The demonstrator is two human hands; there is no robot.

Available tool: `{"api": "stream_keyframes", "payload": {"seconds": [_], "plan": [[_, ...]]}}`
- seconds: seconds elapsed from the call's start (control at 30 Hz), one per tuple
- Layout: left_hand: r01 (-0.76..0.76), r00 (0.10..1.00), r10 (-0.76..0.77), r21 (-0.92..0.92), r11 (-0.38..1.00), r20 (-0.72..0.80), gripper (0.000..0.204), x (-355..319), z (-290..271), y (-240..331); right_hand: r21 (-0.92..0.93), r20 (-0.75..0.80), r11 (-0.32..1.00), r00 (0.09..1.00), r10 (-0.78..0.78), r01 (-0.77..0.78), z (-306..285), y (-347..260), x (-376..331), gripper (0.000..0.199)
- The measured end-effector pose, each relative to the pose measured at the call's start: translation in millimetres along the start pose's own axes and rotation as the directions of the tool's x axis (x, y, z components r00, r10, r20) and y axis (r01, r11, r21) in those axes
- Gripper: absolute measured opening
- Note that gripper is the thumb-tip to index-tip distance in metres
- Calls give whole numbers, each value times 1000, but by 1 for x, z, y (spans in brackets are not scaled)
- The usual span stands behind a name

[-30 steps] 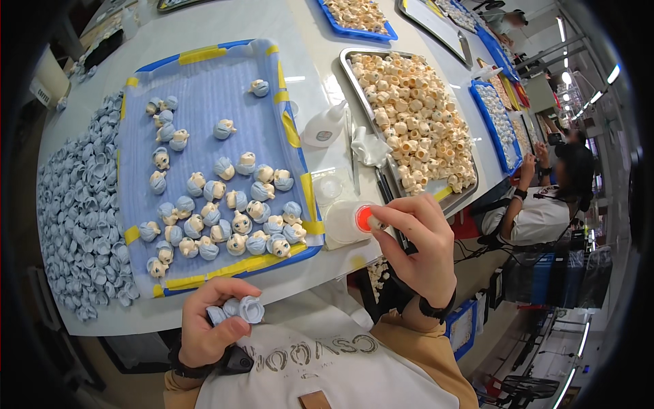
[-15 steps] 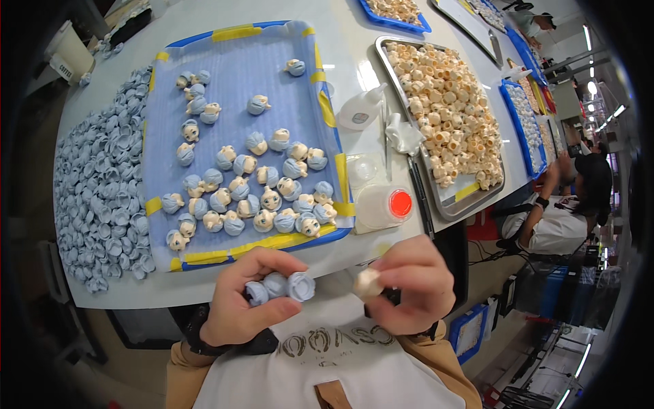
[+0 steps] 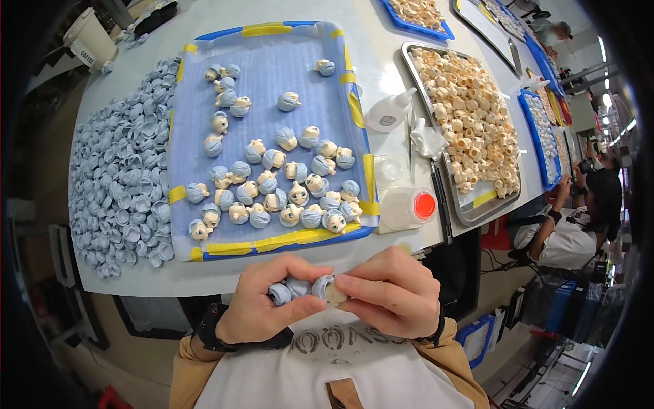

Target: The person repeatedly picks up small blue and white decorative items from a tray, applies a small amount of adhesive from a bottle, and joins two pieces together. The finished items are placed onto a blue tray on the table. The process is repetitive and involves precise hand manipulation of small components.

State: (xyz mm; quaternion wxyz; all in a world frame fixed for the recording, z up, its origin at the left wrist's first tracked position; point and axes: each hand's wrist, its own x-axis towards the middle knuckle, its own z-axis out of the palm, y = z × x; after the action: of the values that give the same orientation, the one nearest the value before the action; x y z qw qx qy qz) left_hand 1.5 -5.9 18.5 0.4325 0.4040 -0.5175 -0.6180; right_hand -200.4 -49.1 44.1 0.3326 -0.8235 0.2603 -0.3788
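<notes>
Heads [image 3: 288,101] on tray [image 3: 269,58]; shells [image 3: 122,184] left

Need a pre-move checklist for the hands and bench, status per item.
1. Left hand holding blue shells: ok, a row in its grip.
2. Right hand holding the cream head piece: ok, between its fingertips.
3. Cream head piece fully seated in the end shell: cannot tell, fingers cover part of the joint.
4. A hand free for something else: not ok, both are occupied.
5. Red-topped jar away from both hands: ok, on the table beyond the right one.
6. Spare cream pieces: ok, heaped in the metal tray.
</notes>
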Motion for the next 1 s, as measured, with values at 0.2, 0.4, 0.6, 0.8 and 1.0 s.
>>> {"api": "stream_keyframes", "payload": {"seconds": [0.2, 0.4, 0.6, 0.8, 1.0], "plan": [[2, 998, -8, -105, 995, -59, 32, -2, 2, 0, 60, -35, 997, 998, 45, -43, 9, -1, 0, 35], [-56, 997, 57, 27, 998, -57, 35, -8, 4, -4, 132, 52, 985, 993, 102, -108, 0, -2, 2, 35], [-115, 993, 116, 42, 993, -23, 35, -9, 2, -5, 164, 92, 979, 990, 105, -119, 0, -2, 2, 34], [-93, 995, 92, -36, 995, -21, 35, -11, 2, -13, 34, 57, 999, 998, -35, 33, 4, 0, 0, 42], [144, 988, -152, -491, 859, 24, 32, -10, 2, -11, -149, -7, 988, 999, -38, 36, 14, -9, 7, 49]]}}
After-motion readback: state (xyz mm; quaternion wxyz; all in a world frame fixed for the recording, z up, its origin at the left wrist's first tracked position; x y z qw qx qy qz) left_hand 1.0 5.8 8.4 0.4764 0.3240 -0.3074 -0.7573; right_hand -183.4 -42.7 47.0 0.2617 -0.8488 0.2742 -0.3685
